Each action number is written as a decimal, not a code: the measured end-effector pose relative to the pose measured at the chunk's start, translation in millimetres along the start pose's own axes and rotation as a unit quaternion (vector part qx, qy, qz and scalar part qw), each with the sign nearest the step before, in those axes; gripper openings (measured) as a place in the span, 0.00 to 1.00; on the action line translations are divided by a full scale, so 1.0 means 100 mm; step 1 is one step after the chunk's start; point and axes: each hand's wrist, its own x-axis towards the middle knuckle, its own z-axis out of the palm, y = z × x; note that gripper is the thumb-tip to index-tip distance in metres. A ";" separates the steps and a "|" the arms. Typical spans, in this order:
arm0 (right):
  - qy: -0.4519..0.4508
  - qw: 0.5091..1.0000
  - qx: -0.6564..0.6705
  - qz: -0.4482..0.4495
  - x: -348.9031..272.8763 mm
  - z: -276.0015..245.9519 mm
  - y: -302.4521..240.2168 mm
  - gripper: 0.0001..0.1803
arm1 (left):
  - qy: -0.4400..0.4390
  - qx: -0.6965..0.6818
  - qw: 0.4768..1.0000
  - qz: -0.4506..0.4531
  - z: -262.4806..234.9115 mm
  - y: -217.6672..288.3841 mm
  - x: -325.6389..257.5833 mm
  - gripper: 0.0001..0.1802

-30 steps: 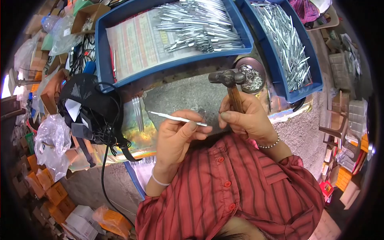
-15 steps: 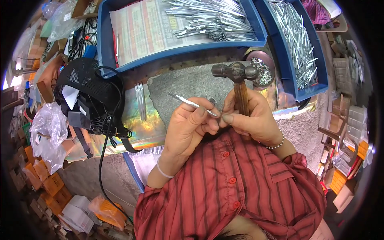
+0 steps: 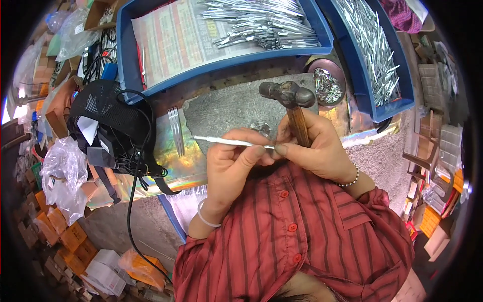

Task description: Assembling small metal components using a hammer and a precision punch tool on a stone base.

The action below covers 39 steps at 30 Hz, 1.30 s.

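My left hand (image 3: 229,163) is closed round a slim silver metal piece (image 3: 216,140), its narrow end pointing left. In my right hand (image 3: 324,153) a ball-peen hammer (image 3: 291,94) stands upright, wooden handle in the curled fingers and steel head above. The right thumb and forefinger pinch at the right end of the metal piece; whether they hold a small part there is too small to tell. Just beyond both hands lies a grey stone slab (image 3: 226,108). Several similar slim pieces (image 3: 176,131) lie side by side left of it.
A blue tray (image 3: 226,63) with paper and silver pieces spans the back. Another blue tray (image 3: 375,113) of pieces stands right, beside a round dish (image 3: 341,75) of small metal parts. A black mesh bag (image 3: 108,108) with a cable (image 3: 129,216) sits left. Boxes (image 3: 73,236) crowd the lower left.
The slim metal piece has turned from a slant to nearly level, and its right end now meets the right fingertips. The hammer head has tilted slightly left.
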 end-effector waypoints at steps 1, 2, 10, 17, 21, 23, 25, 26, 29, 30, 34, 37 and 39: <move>0.000 0.999 -0.029 -0.018 0.00 0.00 0.00 0.11 | 0.003 0.022 0.999 0.025 0.02 -0.01 -0.01 0.09; 0.002 0.999 -0.028 -0.019 0.00 -0.01 0.02 0.11 | 0.005 0.045 0.998 0.050 0.03 -0.02 -0.01 0.09; -0.021 0.995 0.090 0.042 0.00 -0.04 0.05 0.14 | 0.007 -0.214 0.977 -0.012 -0.01 -0.11 -0.01 0.09; 0.073 0.980 -0.184 -0.014 -0.08 -0.28 0.32 0.16 | 0.072 -0.057 0.996 0.014 -0.14 -0.02 0.02 0.08; 0.080 0.977 -0.198 -0.002 -0.11 -0.32 0.42 0.16 | 0.079 0.127 0.988 0.045 -0.12 -0.02 0.04 0.07; 0.074 0.968 -0.239 0.015 -0.10 -0.31 0.36 0.15 | 0.081 0.160 0.983 0.038 -0.11 -0.03 0.05 0.06; 0.082 0.971 -0.225 0.014 -0.09 -0.30 0.37 0.14 | 0.082 0.222 0.971 0.032 -0.08 -0.03 0.05 0.05; 0.086 0.973 -0.213 0.013 -0.09 -0.29 0.37 0.13 | 0.079 0.223 0.971 0.030 -0.07 -0.04 0.05 0.05; 0.081 0.975 -0.207 -0.013 -0.08 -0.31 0.40 0.13 | 0.079 0.274 0.957 0.041 -0.04 -0.07 0.04 0.04; 0.083 0.975 -0.206 -0.013 -0.09 -0.31 0.41 0.13 | 0.086 0.280 0.955 0.044 -0.02 -0.07 0.03 0.04; 0.078 0.972 -0.221 -0.023 -0.10 -0.32 0.41 0.13 | 0.092 0.295 0.950 0.052 0.01 -0.08 0.02 0.03; 0.085 0.971 -0.219 -0.034 -0.10 -0.32 0.41 0.13 | 0.091 0.299 0.948 0.061 0.03 -0.09 0.03 0.03; 0.090 0.970 -0.220 -0.045 -0.11 -0.32 0.41 0.13 | 0.088 0.308 0.945 0.065 0.03 -0.09 0.02 0.03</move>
